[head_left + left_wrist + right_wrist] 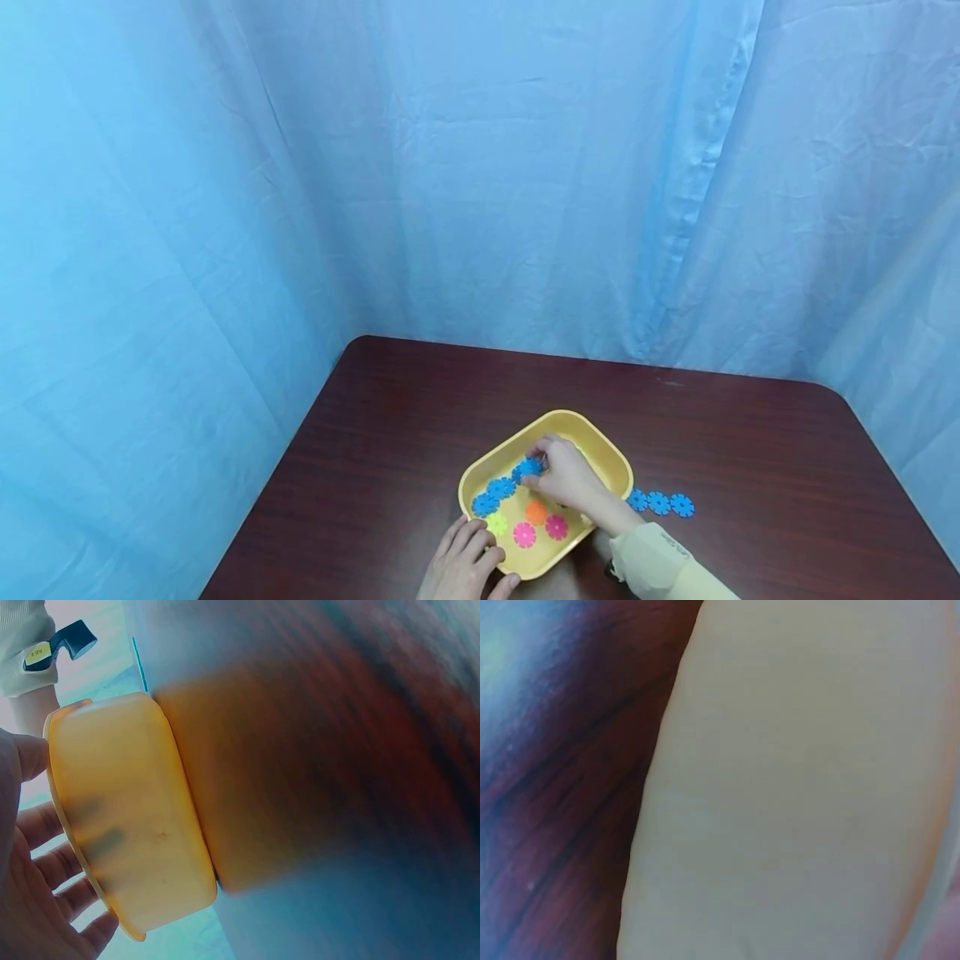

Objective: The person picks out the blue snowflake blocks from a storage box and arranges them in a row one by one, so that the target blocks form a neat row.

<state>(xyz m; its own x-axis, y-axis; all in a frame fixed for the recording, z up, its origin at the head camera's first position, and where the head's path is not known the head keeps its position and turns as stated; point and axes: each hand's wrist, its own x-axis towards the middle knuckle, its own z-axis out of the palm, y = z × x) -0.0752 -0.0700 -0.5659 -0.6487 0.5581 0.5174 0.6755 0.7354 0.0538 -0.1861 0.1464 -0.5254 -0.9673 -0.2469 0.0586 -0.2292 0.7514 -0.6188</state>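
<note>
In front of me on the dark wooden table (360, 467) stands a yellow tray (606, 460), and in it lies a row of notched blue discs (501, 487) along one long side, with a yellow-green disc (497, 523), an orange disc (536, 512) and two pink discs (524, 534) nearby. Another blue row (659, 502), three discs showing, lies on the table just beside the tray's right end. My right hand (566, 477) is inside the tray, thumb and forefinger in a narrow pinch on the upper end of the row in there. My left hand (465, 560) holds the tray's near left corner, fingers bent over the rim and thumb against it. My right cuff (651, 557) bears small dark lettering, and a yellow label (37, 654) sits on the black device at that wrist; I cannot read either.
</note>
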